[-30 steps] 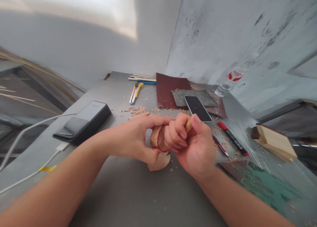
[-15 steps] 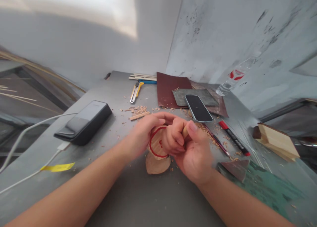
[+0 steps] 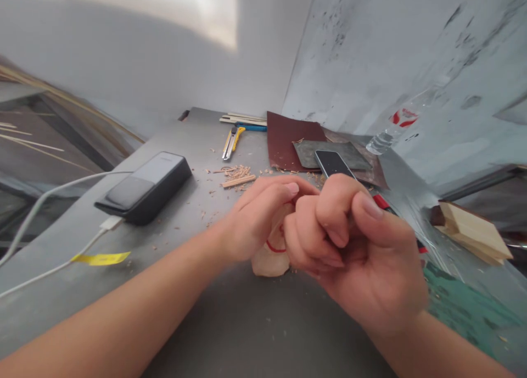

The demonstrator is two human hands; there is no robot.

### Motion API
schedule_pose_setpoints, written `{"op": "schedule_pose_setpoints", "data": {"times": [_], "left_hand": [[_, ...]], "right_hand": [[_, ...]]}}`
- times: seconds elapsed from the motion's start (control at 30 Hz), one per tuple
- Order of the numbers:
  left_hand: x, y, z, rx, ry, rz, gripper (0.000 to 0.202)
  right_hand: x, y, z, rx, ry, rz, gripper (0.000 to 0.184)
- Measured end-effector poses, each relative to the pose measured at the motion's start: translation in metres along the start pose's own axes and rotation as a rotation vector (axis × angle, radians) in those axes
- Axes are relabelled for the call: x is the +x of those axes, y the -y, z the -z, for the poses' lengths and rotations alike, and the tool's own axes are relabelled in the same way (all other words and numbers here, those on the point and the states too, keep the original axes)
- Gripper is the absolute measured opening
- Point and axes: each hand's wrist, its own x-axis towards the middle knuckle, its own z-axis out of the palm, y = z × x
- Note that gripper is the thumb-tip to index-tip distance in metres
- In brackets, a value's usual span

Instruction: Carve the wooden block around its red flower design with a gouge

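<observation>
My left hand is closed around a pale wooden piece marked with a red line, and both hands cover much of it. Directly below shows a rounded pale wooden part; whether it is joined to the held piece I cannot tell. My right hand is curled into a fist against the right side of the wood, nearer the camera. A light wooden handle showed in this fist a moment ago; now the fingers hide it, and the tool's working end is out of sight.
Wood shavings lie beyond my left hand, near a yellow utility knife. Sandpaper and a phone are at the back. A black device with a white cable sits left. On the right are a bottle and wood block.
My right hand has moved right and closer to the camera, turning so that the handle is hidden. My left hand has shifted slightly right and covers more of the red-marked wood.
</observation>
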Motion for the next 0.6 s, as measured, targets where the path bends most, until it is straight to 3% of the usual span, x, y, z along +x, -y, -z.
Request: {"op": "schedule_pose_setpoints", "data": {"times": [0.17,0.3,0.4,0.6], "left_hand": [[-0.003,-0.002,0.001,-0.043,-0.033,-0.075,0.039],[-0.003,0.003,0.003,-0.157,-0.046,-0.058,0.038],[-0.001,0.005,0.004,-0.228,-0.051,-0.020,0.037],[0.000,0.001,-0.002,-0.367,0.030,0.004,0.031]], "right_hand": [[0.004,0.008,-0.014,-0.226,-0.016,-0.029,0.058],[0.010,0.010,-0.017,-0.200,0.014,-0.004,0.075],[0.013,0.011,-0.017,-0.176,0.012,0.049,0.074],[0.014,0.017,-0.021,-0.159,0.025,-0.086,0.064]]}}
